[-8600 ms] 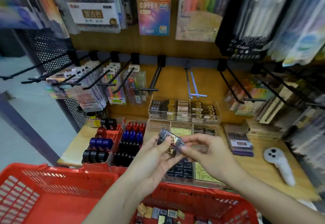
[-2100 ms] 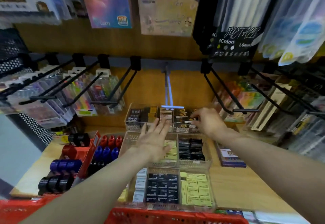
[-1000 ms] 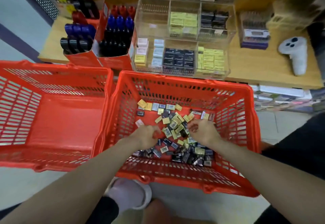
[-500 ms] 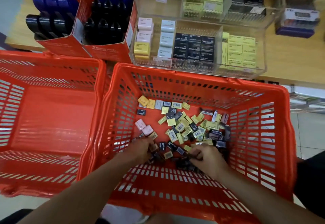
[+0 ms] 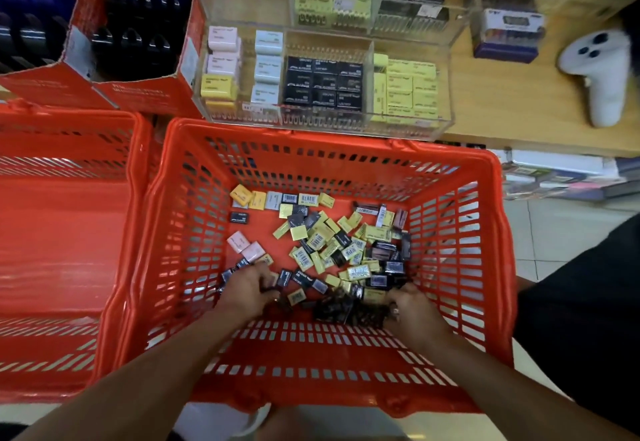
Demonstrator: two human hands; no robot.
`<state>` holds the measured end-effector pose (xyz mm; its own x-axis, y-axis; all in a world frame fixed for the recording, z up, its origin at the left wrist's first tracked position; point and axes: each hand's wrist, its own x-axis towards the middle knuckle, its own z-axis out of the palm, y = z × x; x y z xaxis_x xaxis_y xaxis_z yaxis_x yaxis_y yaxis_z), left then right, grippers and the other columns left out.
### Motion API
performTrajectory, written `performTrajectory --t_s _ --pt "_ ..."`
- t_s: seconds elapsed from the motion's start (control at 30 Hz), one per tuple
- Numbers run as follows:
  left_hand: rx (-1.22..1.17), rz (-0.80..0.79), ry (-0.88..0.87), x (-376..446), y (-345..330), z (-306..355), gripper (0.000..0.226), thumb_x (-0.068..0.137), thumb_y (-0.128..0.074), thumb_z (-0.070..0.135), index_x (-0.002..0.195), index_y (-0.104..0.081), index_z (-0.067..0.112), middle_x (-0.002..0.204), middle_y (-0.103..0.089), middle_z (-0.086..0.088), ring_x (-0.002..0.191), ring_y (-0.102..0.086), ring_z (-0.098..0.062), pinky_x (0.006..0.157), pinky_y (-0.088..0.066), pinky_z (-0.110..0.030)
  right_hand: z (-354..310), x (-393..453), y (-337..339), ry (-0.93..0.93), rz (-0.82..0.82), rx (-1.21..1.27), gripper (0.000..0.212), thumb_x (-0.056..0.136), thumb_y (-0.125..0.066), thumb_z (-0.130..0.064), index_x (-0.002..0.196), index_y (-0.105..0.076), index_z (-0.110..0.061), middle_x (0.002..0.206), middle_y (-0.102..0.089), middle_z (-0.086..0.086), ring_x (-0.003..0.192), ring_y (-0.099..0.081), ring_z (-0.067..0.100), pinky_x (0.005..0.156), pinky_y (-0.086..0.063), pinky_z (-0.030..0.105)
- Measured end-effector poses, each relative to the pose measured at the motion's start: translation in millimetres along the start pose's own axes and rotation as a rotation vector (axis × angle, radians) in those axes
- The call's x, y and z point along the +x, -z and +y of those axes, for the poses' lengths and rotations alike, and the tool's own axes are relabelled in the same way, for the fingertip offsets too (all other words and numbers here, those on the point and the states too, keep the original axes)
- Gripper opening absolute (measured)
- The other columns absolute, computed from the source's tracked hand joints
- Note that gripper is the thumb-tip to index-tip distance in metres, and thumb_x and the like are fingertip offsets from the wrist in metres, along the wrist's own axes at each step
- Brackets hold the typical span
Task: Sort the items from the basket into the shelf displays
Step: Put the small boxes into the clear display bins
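A red basket (image 5: 332,135) stands on the floor in front of the shelf, with several small erasers (image 5: 322,243) loose on its bottom: yellow, black, pink and grey. Both of my hands are down inside it, at the near edge of the pile. My left hand (image 5: 249,290) curls its fingers over black erasers (image 5: 287,277). My right hand (image 5: 417,314) curls its fingers into a heap of dark erasers (image 5: 346,309). Above the basket, a clear acrylic display (image 5: 448,94) holds rows of pink, grey, black (image 5: 323,83) and yellow (image 5: 412,90) erasers.
A second red basket (image 5: 62,232) sits to the left, with nothing visible inside. Red cardboard boxes (image 5: 138,97) of blue and black markers stand at the upper left. A white controller (image 5: 602,73) lies on the wooden shelf (image 5: 502,128) at the right.
I turned from the shelf down to the basket. Over the last second both hands moved toward its near side, raking dark erasers together. My right hand shifted to the right.
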<state>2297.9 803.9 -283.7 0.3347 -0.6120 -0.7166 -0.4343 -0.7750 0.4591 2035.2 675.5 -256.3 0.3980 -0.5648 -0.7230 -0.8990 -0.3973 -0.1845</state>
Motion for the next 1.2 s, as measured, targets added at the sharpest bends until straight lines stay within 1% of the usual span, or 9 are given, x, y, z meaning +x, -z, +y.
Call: performTrajectory --t_s 0.1,0.17,0.47,0.57,0.63,0.73,0.83,1.03,1.2 --pt "-0.423 0.000 0.101 -1.7 4.3 18.6 0.025 0.090 -0.066 -0.001 0.084 -0.047 0.013 0.094 -0.056 -0.010 0.075 -0.065 -0.029 0.071 -0.060 -0.040 1.0 2.2 -3.4 -0.062 -0.057 -0.035 0.039 0.086 -0.072 -0.029 0.122 -0.059 -0.018 0.125 -0.053 0.007 0.110 -0.056 0.022 0.087 -0.047 0.027" --pt "-0.624 -0.076 0.149 -3.9 7.9 33.8 0.019 0.093 -0.063 -0.001 0.096 -0.051 0.014 0.104 -0.055 -0.005 0.072 -0.068 -0.022 0.061 -0.060 -0.024 -3.2 6.5 -6.4 -0.096 -0.048 -0.024 0.043 0.085 -0.073 -0.030 0.122 -0.055 -0.015 0.126 -0.051 0.007 0.111 -0.056 0.022 0.085 -0.046 0.028" --pt "-0.868 -0.138 0.186 4.3 3.9 81.2 0.026 0.094 -0.060 -0.004 0.117 -0.062 0.009 0.127 -0.054 -0.007 0.097 -0.072 -0.020 0.077 -0.057 -0.019 -1.4 26.0 3.9 -0.114 -0.013 0.053 0.015 0.086 -0.067 -0.008 0.101 -0.071 -0.012 0.104 -0.069 0.005 0.096 -0.066 0.019 0.083 -0.056 0.032" --pt "-1.074 -0.189 0.253 11.0 6.9 91.6 0.029 0.091 -0.061 -0.009 0.110 -0.065 0.012 0.125 -0.062 -0.013 0.094 -0.074 -0.017 0.083 -0.058 -0.023 -3.1 45.0 33.9 -0.115 0.167 0.205 0.009 0.088 -0.066 -0.011 0.095 -0.071 -0.008 0.091 -0.073 0.008 0.082 -0.070 0.020 0.075 -0.059 0.030" --pt "-1.158 -0.202 0.271 16.9 8.2 95.6 0.029 0.090 -0.059 -0.013 0.107 -0.067 0.008 0.122 -0.064 -0.018 0.093 -0.074 -0.018 0.078 -0.060 -0.024 -7.0 63.1 54.2 -0.116 0.315 0.301 0.022 0.093 -0.060 -0.012 0.114 -0.063 -0.007 0.101 -0.071 0.015 0.085 -0.069 0.027 0.075 -0.057 0.031" --pt "-1.178 -0.238 0.249 24.3 12.3 101.7 0.030 0.091 -0.058 -0.012 0.117 -0.063 0.004 0.121 -0.066 -0.023 0.099 -0.073 -0.023 0.081 -0.060 -0.027 -12.2 88.3 70.3 -0.107 0.212 0.257 0.049 0.098 -0.048 -0.009 0.145 -0.035 -0.015 0.135 -0.046 0.025 0.109 -0.059 0.036 0.093 -0.053 0.038" --pt "-1.183 -0.246 0.239 31.6 21.5 103.4 0.030 0.090 -0.062 -0.006 0.118 -0.063 0.004 0.123 -0.065 -0.021 0.097 -0.073 -0.026 0.075 -0.061 -0.028 -16.8 110.0 69.4 -0.134 0.054 0.082 0.058 0.099 -0.042 -0.009 0.151 -0.022 -0.025 0.148 -0.029 0.023 0.131 -0.037 0.040 0.108 -0.040 0.044" --pt "-1.151 -0.224 0.262 41.5 36.6 97.5 0.021 0.091 -0.062 -0.005 0.106 -0.068 0.008 0.122 -0.064 -0.016 0.100 -0.071 -0.028 0.077 -0.061 -0.028 -32.9 133.0 59.6 -0.314 0.250 0.173 0.036 0.098 -0.052 -0.041 0.132 -0.047 -0.028 0.139 -0.038 0.013 0.118 -0.045 0.043 0.096 -0.046 0.047" --pt "-1.130 -0.195 0.295 44.0 43.6 91.2 0.019 0.094 -0.057 -0.005 0.105 -0.067 0.008 0.107 -0.072 -0.014 0.094 -0.072 -0.024 0.071 -0.061 -0.028 -30.1 132.8 48.9 -0.186 0.369 0.228 0.024 0.092 -0.058 -0.016 0.113 -0.050 -0.023 0.123 -0.055 0.002 0.116 -0.046 0.035 0.091 -0.043 0.040"
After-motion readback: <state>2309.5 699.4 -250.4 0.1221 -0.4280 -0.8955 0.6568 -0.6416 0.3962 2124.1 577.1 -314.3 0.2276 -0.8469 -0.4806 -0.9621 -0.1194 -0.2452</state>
